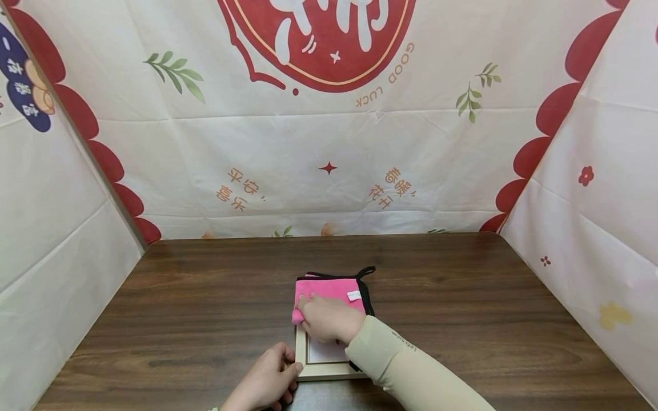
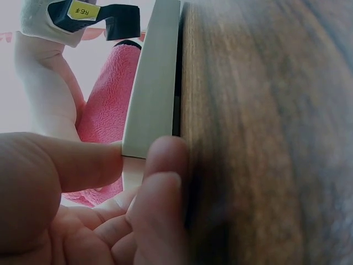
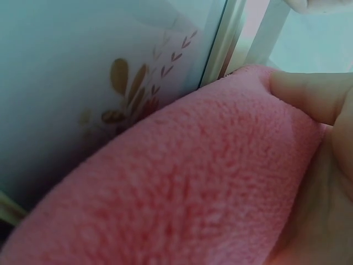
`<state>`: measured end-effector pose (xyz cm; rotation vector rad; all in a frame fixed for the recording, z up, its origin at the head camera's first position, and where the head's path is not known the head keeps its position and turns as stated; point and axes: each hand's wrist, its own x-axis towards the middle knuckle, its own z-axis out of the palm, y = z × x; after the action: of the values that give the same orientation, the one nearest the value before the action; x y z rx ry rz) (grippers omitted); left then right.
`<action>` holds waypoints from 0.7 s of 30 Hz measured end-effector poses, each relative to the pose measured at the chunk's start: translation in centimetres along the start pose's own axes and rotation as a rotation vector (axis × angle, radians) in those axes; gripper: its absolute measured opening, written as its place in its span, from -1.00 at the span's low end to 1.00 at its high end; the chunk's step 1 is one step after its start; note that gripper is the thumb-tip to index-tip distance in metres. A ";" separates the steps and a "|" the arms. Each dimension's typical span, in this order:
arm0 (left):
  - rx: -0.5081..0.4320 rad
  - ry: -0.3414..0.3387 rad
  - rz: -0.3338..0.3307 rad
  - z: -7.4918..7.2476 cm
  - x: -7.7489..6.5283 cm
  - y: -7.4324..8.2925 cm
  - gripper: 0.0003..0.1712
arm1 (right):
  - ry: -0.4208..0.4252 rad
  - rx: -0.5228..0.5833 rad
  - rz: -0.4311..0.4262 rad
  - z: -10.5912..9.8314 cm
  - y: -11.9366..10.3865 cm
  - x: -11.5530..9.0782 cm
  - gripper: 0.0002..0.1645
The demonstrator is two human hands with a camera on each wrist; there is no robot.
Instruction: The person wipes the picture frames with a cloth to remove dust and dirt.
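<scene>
A picture frame with a pale wooden rim [image 1: 329,372] lies flat on the table, its front-left corner gripped by my left hand [image 1: 266,377]. In the left wrist view, the thumb sits on top of the rim [image 2: 153,83] and the fingers curl against its outer side. My right hand [image 1: 329,319] holds a folded pink cleaning cloth [image 1: 329,288] with black edging over the frame's far part. Up close in the right wrist view, the thumb presses into the fluffy cloth [image 3: 182,176]. Gold and red leaf prints [image 3: 118,77] show on the frame's face beside it.
The frame and cloth are on a dark wooden table [image 1: 205,308]. Behind it hangs a white printed curtain [image 1: 288,171], with more white cloth at the left and right sides. A black loop [image 1: 366,272] sticks out from the cloth's far corner.
</scene>
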<state>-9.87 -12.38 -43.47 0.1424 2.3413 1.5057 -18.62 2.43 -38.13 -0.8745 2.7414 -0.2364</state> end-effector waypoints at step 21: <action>-0.002 -0.001 0.010 0.0 -0.1 0.1 -0.81 | -0.003 0.000 0.013 0.0 0.2 0.3 -0.69</action>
<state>-9.76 -12.41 -43.32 0.1544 2.3415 1.5115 -18.97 2.35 -38.27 -0.8558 2.7435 -0.2322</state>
